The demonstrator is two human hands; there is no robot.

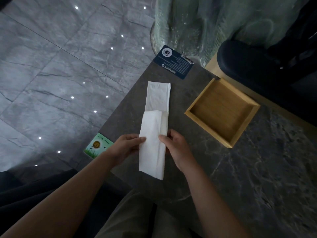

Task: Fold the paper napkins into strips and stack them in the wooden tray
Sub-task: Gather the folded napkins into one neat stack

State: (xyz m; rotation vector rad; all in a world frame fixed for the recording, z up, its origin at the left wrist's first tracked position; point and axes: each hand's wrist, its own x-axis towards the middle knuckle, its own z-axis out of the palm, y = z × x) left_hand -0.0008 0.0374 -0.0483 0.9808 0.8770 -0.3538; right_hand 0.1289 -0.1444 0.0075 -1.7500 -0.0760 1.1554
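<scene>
Bare forearms reach up from the bottom edge over khaki-clad legs (137, 219) to a dark stone table (257, 169). Both hands pinch one folded white napkin (151, 145), held lengthwise as a long strip: the left hand (126, 146) grips its left edge with thumb on top, and the right hand (176, 148) grips its right edge the same way, so the strip runs between the two hands and extends past them toward and away from the person. Its far end overlaps the near end of a second strip (158, 96), which lies flat on the table beyond the hands. A square wooden tray (247, 124) sits to the right of both strips, apart from them, with only its bare floor showing. A dark blue card (173, 62) lies at the table's far corner, and a green card (97, 146) rests at the left edge, just beside the left wrist. Grey marble floor tiles (60, 66) spread out to the left below the table.
</scene>
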